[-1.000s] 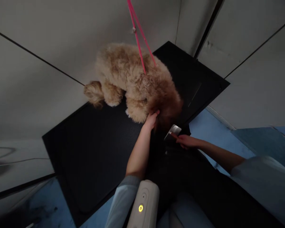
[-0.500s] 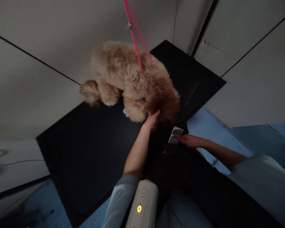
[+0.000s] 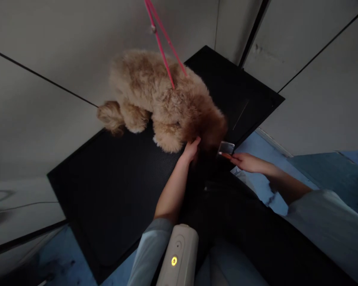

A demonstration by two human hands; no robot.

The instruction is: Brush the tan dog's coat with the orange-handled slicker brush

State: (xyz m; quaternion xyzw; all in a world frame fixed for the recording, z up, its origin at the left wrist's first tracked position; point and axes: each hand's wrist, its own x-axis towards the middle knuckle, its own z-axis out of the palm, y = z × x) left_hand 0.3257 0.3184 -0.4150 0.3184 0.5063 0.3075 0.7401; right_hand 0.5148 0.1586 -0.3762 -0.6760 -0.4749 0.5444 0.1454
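A curly, light-brown dog (image 3: 143,79) is on a black grooming table (image 3: 113,198), its head toward me and to the right. My left hand (image 3: 192,149) is closed at the underside of the dog's head; fur hides most of its fingers. In my right hand (image 3: 247,162) is a slicker brush (image 3: 227,147) with a flat rectangular head, gripped by its handle. The brush is beside the dog's head, near the table's front edge; whether it touches the fur I cannot tell. A pink loop lead (image 3: 164,51) runs from above down to the dog's neck.
A white device (image 3: 179,254) with a yellow light juts up at the bottom centre, close to my left forearm. Grey wall panels (image 3: 62,47) stand behind the table. Blue flooring (image 3: 265,147) shows past its right edge, and a thin cable (image 3: 26,204) hangs at the left.
My right hand has lifted the slicker brush up and slightly right, closer to the dog's head. My left hand stays at the head. The view has shifted slightly.
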